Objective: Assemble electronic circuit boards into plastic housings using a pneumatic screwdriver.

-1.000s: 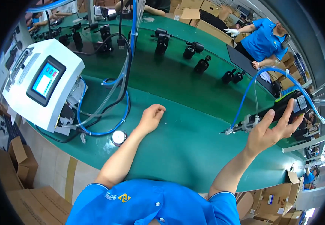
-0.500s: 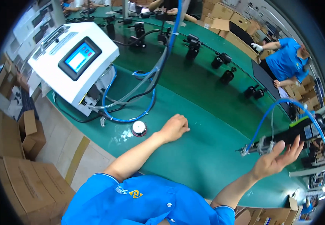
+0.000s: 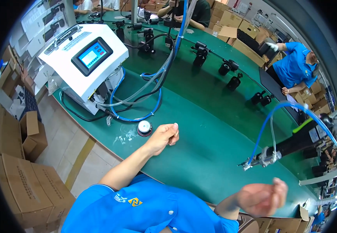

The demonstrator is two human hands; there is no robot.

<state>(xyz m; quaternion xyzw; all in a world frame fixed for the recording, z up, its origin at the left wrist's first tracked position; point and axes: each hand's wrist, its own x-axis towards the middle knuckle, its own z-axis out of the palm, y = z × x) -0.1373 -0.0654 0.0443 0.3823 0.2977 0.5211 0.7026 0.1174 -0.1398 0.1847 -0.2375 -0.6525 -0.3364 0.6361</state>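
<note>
Both hands (image 3: 163, 139) (image 3: 262, 197) are over a green table (image 3: 205, 155), brown cartons (image 3: 44, 188) nearby

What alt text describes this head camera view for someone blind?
A bare human left hand, curled, is over a green workbench, while the bare right hand, blurred, is apart from a black cylindrical tool with blue tubing. A white boxy machine stands left, its screen lit.

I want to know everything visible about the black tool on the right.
The tool has a black body, a pale label, a green strip and a metallic-looking front end. A blue tube arches over it; a clear tube joins near the front. It slants down, tip leftward, above the table. The right hand does not touch it.
</note>
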